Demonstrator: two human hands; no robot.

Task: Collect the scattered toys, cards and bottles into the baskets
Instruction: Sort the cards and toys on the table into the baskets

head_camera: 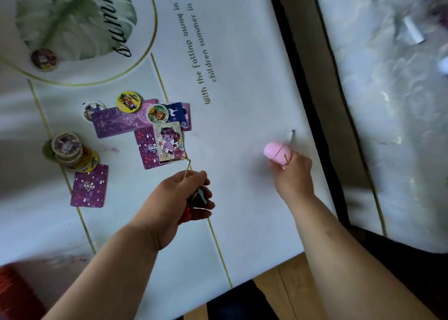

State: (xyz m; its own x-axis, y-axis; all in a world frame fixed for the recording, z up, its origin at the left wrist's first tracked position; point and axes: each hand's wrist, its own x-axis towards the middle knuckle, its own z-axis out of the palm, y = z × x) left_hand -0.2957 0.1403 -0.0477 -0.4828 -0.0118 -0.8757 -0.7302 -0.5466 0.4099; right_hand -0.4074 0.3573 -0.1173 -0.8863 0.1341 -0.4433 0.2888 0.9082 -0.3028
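Gathering toys
Left hand [173, 199] grips a keychain [196, 196], right hand [293, 174] a pink egg [275, 152]; next, carry both to a basket.

- table [242, 77] fills most of the view; a 2nd surface [388, 101] lies to its right, across a gap.
- card cluster [116, 123] lies left of centre on the table, cards overlapping.
- back disc [128, 101] and middle disc [157, 114] rest on top of the cluster; left-end disc [93, 109] pokes out at its left end.
- face-up card [169, 141] lies on the cluster's near right end.
- disc stack [66, 149] stands left of the cluster; lone card [89, 186] lies just in front of the stack.
- lone disc [43, 58] lies far back left, well apart.
- left hand [174, 198], in front of the cluster, grips keyring toy [196, 198].
- right hand [293, 174], near the table's right edge, holds egg toy [276, 153].
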